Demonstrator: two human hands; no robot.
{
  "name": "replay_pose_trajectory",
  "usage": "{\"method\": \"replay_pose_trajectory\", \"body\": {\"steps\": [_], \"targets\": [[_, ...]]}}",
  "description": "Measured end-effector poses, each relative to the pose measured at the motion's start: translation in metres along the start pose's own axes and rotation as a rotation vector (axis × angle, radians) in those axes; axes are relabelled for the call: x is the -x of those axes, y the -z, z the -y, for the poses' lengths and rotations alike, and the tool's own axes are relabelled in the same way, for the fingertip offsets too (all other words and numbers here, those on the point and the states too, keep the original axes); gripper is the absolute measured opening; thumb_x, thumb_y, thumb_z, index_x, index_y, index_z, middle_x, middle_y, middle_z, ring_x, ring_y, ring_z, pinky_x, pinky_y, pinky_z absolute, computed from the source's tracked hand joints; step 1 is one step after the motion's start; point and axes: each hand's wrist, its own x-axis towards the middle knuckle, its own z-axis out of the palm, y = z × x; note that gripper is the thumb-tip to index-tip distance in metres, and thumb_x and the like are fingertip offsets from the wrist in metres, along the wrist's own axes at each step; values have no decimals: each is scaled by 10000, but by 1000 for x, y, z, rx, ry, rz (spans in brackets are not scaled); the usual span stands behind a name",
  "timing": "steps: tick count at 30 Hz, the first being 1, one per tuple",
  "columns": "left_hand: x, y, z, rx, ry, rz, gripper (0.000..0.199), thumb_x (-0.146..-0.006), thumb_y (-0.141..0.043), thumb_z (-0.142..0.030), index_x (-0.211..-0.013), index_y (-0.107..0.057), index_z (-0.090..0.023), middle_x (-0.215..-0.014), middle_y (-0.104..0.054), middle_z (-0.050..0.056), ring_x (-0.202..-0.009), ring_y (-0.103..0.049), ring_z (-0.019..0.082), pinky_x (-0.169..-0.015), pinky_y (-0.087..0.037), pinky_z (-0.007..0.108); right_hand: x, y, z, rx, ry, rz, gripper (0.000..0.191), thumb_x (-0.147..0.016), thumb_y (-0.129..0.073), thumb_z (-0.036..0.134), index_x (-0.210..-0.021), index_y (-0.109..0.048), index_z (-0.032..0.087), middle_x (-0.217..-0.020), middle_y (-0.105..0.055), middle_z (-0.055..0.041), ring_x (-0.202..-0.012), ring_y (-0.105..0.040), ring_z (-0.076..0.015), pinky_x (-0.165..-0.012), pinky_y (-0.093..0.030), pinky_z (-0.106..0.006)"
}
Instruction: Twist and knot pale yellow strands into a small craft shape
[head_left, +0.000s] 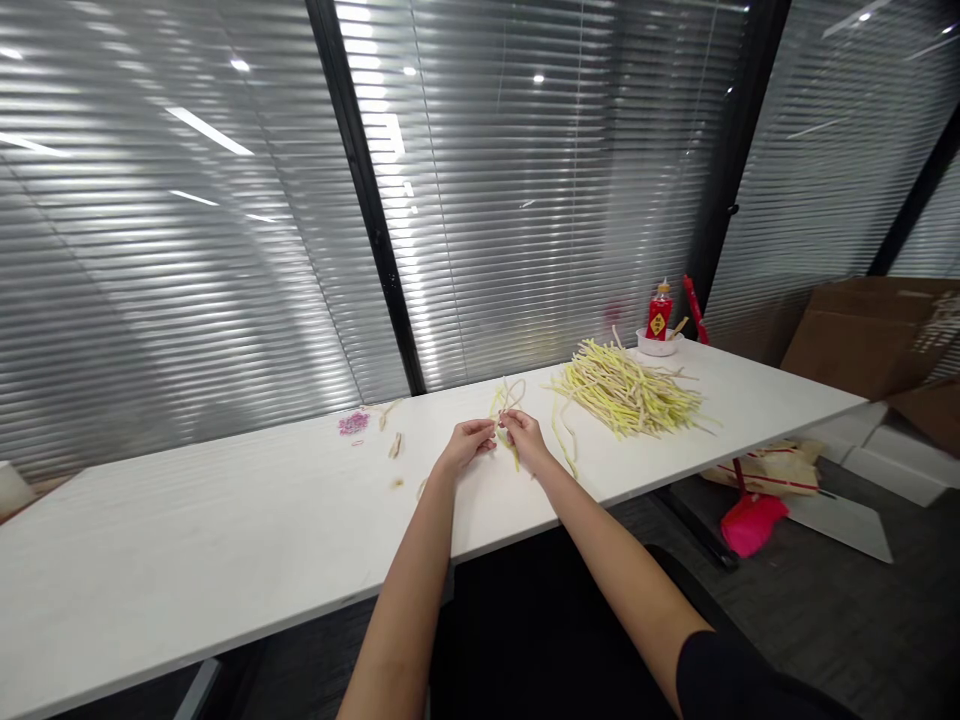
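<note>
Both my hands meet over the white table, close together with fingers pinched. My left hand (469, 443) is closed at the left side of a few thin yellow-green long beans (513, 394). From the right, my right hand (526, 440) pinches the same beans, whose ends loop up behind the fingers and hang below them. Exactly where each fingertip grips is too small to see. Loose long beans (564, 440) lie just right of my right hand. Farther right is a big heap of long beans (626, 390).
A small pile of pink-purple rubber bands (353, 423) and bean scraps (395, 446) lie left of my hands. At the back right, a red bottle (658, 312) stands in a clear plastic tub (654, 346). Blinds line the table's far edge. Cardboard boxes (870, 335) stand beyond its right end.
</note>
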Motion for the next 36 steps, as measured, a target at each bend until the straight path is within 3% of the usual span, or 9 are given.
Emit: {"method": "replay_pose_trajectory", "body": {"steps": [9, 19, 27, 36], "targets": [[0, 0, 0, 27, 0, 76, 414, -603, -777, -342, -933, -664, -118, -739, -586, 8, -592, -541, 59, -763, -465, 294, -1, 2, 2, -118, -27, 15, 337, -616, -703, 421, -726, -512, 166, -637, -519, 30, -440, -385, -46, -410, -275, -185], [8, -8, -6, -58, -22, 108, 382, -658, -719, -432, -870, -658, -121, -718, -556, 5, -630, -512, 63, -717, -455, 250, -1, 3, 5, -29, -3, -26, 330, -598, -690, 437, -699, -531, 167, -571, -491, 31, -441, -377, -66, -414, -282, -199], [7, -11, -4, -399, -227, 170, 366, -752, -610, -433, -877, -678, -96, -797, -625, 72, -611, -532, 106, -629, -424, 240, 1, 3, 5, 3, 57, -55, 306, -616, -688, 424, -686, -542, 165, -566, -506, 32, -438, -381, -75, -437, -309, -219], [6, -11, 5, -942, -429, 29, 276, -830, -449, -298, -806, -677, -144, -600, -580, 19, -551, -461, 112, -573, -339, 222, 1, 4, -5, 167, 125, -171, 337, -663, -648, 477, -783, -582, 169, -715, -575, -5, -451, -451, -83, -450, -382, -226]]}}
